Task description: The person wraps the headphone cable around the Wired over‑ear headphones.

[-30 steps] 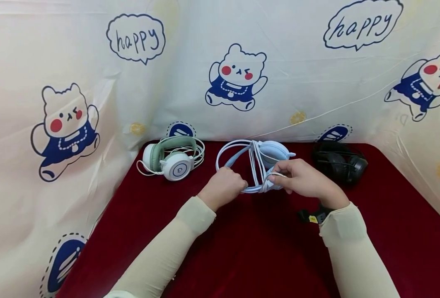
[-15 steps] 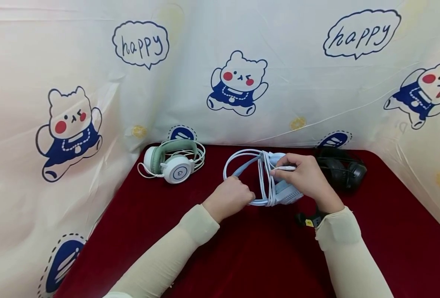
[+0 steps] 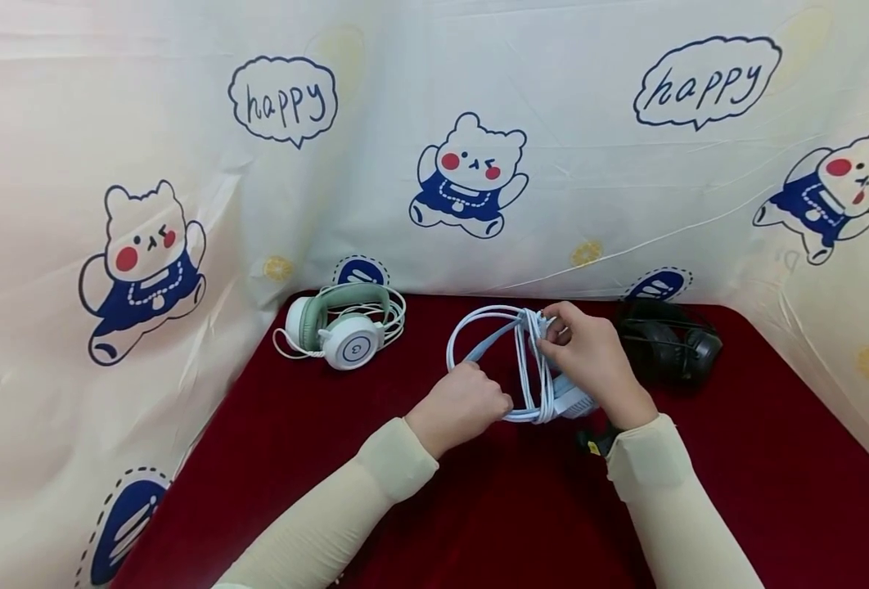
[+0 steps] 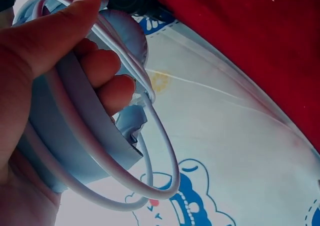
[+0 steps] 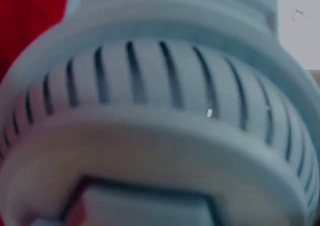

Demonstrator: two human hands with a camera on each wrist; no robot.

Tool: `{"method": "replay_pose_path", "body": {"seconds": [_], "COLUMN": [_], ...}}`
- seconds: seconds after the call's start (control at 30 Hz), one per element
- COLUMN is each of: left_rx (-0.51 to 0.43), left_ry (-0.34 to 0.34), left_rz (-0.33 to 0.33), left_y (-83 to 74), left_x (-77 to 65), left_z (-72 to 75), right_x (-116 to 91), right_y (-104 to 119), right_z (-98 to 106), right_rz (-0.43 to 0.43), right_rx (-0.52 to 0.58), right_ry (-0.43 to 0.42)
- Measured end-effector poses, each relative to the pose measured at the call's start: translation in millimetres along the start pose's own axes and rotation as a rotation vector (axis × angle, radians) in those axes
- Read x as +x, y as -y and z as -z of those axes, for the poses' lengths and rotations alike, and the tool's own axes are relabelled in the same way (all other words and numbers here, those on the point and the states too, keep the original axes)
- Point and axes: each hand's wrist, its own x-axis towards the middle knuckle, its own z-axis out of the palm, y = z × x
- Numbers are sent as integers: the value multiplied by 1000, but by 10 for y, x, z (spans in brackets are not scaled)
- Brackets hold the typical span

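Light-blue headphones point(image 3: 576, 402) are held up over the red cloth, with a white cable point(image 3: 545, 384) wound in several turns round the band and an ear cup. My left hand point(image 3: 464, 405) grips the headband point(image 4: 90, 111), thumb on one side and curled fingers on the other in the left wrist view. At the wound turns, my right hand point(image 3: 592, 360) pinches the cable between thumb and fingers; its exact end is hidden by the fingertips. The right wrist view is filled by an ear cup point(image 5: 150, 81) with a slotted rim.
White-and-green headphones point(image 3: 349, 339) with a coiled cord lie at the table's back left. Black headphones point(image 3: 673, 343) lie at the back right, beyond my right hand. Printed white curtain point(image 3: 471, 245) walls the back and sides of the red-covered table point(image 3: 317, 425).
My right fingers have gone from a loop of cable, to a white plug pointing left, to the wound turns, where the plug no longer shows. The left hand keeps its grip.
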Motion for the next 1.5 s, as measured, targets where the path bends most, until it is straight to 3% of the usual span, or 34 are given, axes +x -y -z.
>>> {"method": "replay_pose_path", "body": {"seconds": [0.23, 0.43, 0.63, 0.87, 1.0, 1.1, 1.23, 1.37, 1.5], "left_rx": [21, 38, 99, 139, 157, 173, 169, 126, 87], "left_ry": [11, 28, -15, -122, -195, -253, -309, -339, -352], "left_rz": [-62, -63, -64, -74, -75, -90, -112, -124, -111], "left_y": [-39, -4, 103, 302, 418, 497, 582, 633, 678], "left_x": [-2, 3, -2, -78, -144, -184, -236, -261, -271], "left_z": [-32, 11, 55, 154, 213, 247, 272, 283, 293], "right_x": [-6, 35, 73, 83, 73, 52, 18, 12, 25], "right_y": [-29, -96, -154, -227, -223, -227, -251, -295, -364], "right_z": [-29, 27, 95, 167, 228, 301, 404, 460, 448], "right_rz": [-14, -9, -30, -196, -223, -219, -197, -175, -136], "right_rx": [-90, -171, -143, -77, -54, 1, 153, 288, 345], "right_ry": [129, 139, 188, 337, 392, 415, 425, 431, 461]}}
